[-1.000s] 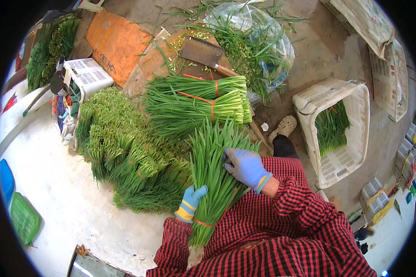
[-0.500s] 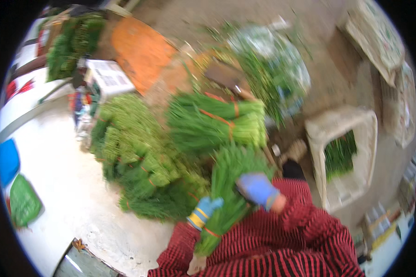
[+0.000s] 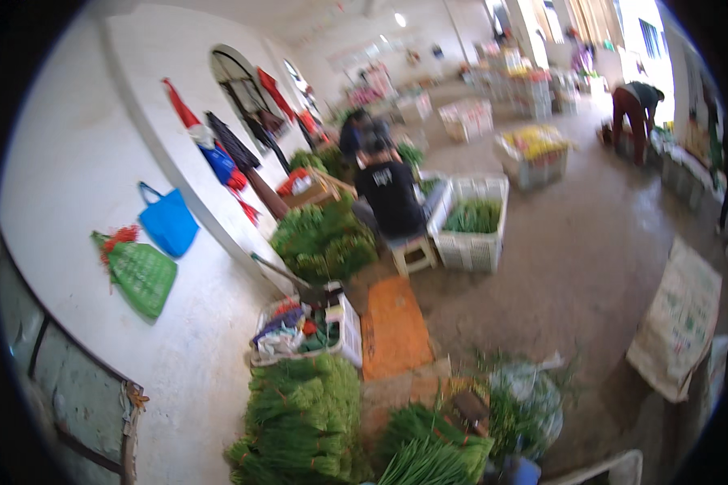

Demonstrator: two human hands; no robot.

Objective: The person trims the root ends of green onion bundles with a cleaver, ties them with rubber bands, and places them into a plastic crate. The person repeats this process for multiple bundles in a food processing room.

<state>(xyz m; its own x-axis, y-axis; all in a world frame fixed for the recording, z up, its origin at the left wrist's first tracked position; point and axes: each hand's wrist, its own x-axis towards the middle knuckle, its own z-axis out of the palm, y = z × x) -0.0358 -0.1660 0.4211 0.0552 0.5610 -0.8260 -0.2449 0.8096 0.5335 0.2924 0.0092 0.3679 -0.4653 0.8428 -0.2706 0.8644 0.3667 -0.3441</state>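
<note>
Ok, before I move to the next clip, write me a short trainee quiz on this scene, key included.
1. True or false: the stacked green bundles lie lower in the picture than the blue bag on the wall.
2. What is the co-worker in the black top sitting on?
3. What colour is the person's gloved right hand at the lower edge? a) red b) blue c) yellow

Key: 1. True. 2. A stool. 3. b.

Beyond and right of the flat orange floor sheet, a tall pale opening is blown out by daylight; left of the sheet, the smooth white wall is bowed; nearer, bundled green leafy stalks are blurred.
</note>
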